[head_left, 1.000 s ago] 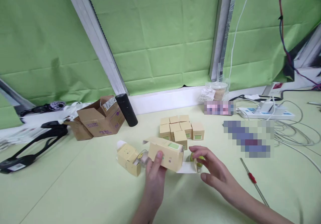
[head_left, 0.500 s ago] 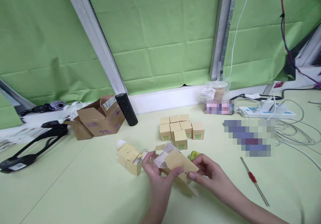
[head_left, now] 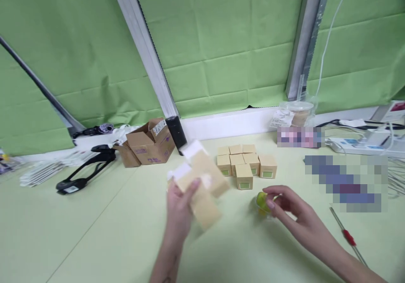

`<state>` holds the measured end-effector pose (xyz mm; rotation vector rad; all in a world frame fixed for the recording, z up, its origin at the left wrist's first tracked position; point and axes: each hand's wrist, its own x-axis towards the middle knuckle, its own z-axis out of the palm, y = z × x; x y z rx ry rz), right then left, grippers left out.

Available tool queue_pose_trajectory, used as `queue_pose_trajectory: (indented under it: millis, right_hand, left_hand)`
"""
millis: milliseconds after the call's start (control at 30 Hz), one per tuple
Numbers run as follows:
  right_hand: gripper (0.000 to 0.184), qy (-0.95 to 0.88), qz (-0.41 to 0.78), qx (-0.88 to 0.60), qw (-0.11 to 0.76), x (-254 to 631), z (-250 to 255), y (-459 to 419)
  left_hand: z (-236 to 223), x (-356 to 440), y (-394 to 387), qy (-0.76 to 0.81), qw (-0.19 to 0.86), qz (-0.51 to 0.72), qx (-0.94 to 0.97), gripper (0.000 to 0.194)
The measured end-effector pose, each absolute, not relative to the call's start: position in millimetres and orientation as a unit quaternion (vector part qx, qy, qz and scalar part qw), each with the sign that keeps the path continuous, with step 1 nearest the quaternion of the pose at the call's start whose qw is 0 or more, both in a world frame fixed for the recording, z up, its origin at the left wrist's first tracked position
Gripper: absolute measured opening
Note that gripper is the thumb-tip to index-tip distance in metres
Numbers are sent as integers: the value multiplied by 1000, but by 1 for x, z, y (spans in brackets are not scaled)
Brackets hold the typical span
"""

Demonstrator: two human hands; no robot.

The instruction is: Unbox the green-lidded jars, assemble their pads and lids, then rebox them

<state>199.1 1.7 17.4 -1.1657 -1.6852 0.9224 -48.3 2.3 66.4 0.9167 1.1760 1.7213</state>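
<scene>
My left hand (head_left: pixel 180 200) grips opened-out tan cardboard box packaging (head_left: pixel 207 171) with white inner flaps. It is smeared by motion, and I cannot tell whether it is one small box or two. To the right, a small green and yellow item in clear plastic (head_left: pixel 261 200) sits on the table. My right hand (head_left: pixel 289 209) is at its right edge, thumb and index finger curved but apart; whether they touch it is unclear. Beyond the hands stands a cluster of several small tan boxes (head_left: pixel 237 160) with green labels, one of them (head_left: pixel 244 176) in front.
A brown carton (head_left: pixel 152 148) and a black cylinder (head_left: pixel 176 133) stand at the back left, near a black strap-like frame (head_left: pixel 85 171). On the right lie a thin metal tool with a red middle (head_left: pixel 349 237), a blurred-out patch (head_left: pixel 344 181) and a power strip (head_left: pixel 354 145).
My right hand has let go of the tan packaging and moved right to the green and yellow item. My left hand has carried the packaging left and up. The view has swung left.
</scene>
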Motion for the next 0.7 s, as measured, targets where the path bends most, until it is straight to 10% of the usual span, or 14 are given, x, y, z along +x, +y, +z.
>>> queue_pose_trajectory:
  millis: [333,567,700]
  right_hand:
    - [48,-794,248,-508,222,216,2,21]
    - [38,-738,356,-493,294,210,11,21]
    - [32,-690,480,-394,371,202,26,11]
  left_hand:
    - [26,-184,-13,839,208,400,303,88]
    - [36,-137,-3,803,-152,453,358,104]
    - [52,-52,-3,637,258,401,605,75]
